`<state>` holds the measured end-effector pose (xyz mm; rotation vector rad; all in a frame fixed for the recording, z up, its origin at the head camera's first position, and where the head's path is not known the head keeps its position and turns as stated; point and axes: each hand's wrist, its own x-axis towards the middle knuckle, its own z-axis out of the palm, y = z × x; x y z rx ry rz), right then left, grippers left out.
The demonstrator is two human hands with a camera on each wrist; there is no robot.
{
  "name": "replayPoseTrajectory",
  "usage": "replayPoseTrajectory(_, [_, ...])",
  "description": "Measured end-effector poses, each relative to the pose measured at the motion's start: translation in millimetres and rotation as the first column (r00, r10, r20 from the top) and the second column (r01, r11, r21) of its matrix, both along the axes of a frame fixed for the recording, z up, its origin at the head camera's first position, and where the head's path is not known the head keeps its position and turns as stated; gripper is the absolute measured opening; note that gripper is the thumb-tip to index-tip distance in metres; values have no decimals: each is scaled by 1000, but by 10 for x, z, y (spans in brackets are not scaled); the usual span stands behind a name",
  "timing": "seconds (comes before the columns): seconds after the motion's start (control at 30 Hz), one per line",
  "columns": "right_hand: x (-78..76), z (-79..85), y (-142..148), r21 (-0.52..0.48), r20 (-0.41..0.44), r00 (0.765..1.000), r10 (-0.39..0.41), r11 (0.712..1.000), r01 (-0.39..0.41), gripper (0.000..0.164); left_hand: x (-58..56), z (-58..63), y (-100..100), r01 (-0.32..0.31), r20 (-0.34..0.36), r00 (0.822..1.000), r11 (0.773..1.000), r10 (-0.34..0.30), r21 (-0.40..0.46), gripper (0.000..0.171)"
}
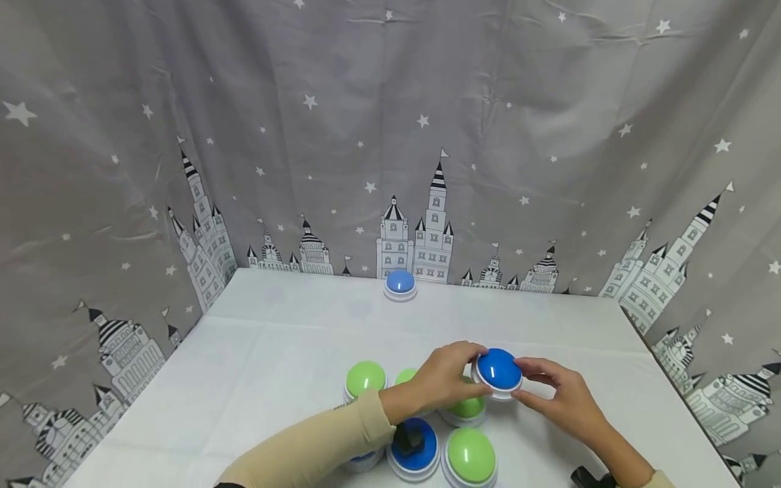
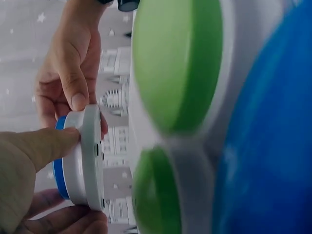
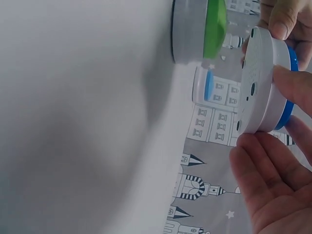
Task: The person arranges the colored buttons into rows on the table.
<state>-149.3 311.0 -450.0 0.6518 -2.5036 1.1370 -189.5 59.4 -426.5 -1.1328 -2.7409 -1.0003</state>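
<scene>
Both my hands hold a blue dome push button with a white round base, raised over the white table. My left hand pinches its left side, and my right hand pinches the right side between thumb and fingers. In the left wrist view the button stands on edge, with the left thumb along its white base. The right wrist view shows the flat underside with small dark feet and holes. Below the hands sits a green push button, partly covered by the held one.
More buttons cluster nearby: a green one, another green one, and a blue one under a dark wrist device. The left sleeve covers part of the group. A lone blue button stands at the table's back edge, before a grey curtain.
</scene>
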Motion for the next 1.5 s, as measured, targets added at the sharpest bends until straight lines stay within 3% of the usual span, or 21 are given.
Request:
replayPoseTrajectory(0.2, [319, -38, 59, 6, 0, 1000, -2, 1000, 2, 48, 282, -94, 57, 36, -52, 998, 999, -37, -20, 60])
replayPoseTrajectory(0.37, [485, -53, 100, 25, -4, 1000, 2, 1000, -1, 48, 448, -136, 89, 46, -58, 997, 998, -49, -40, 60])
replayPoseTrajectory(0.67, [724, -118, 198, 67, 146, 989, 33, 997, -43, 45, 694, -319, 174, 70, -116, 990, 995, -78, -73, 57])
replayPoseTrajectory(1.0, [823, -186, 351, 82, 202, 974, 99, 990, -117, 46, 816, -456, 278, 71, -194, 977, 992, -90, -101, 54])
replayPoseTrajectory(1.27, [808, -213, 367, 78, 245, 948, 205, 970, -229, 44, 815, -488, 273, 97, -227, 967, 990, -119, -106, 56])
replayPoseTrajectory(1.5, [843, -222, 394, 97, 288, 935, 207, 965, -243, 43, 817, -492, 282, 129, -236, 958, 981, -162, -147, 56])
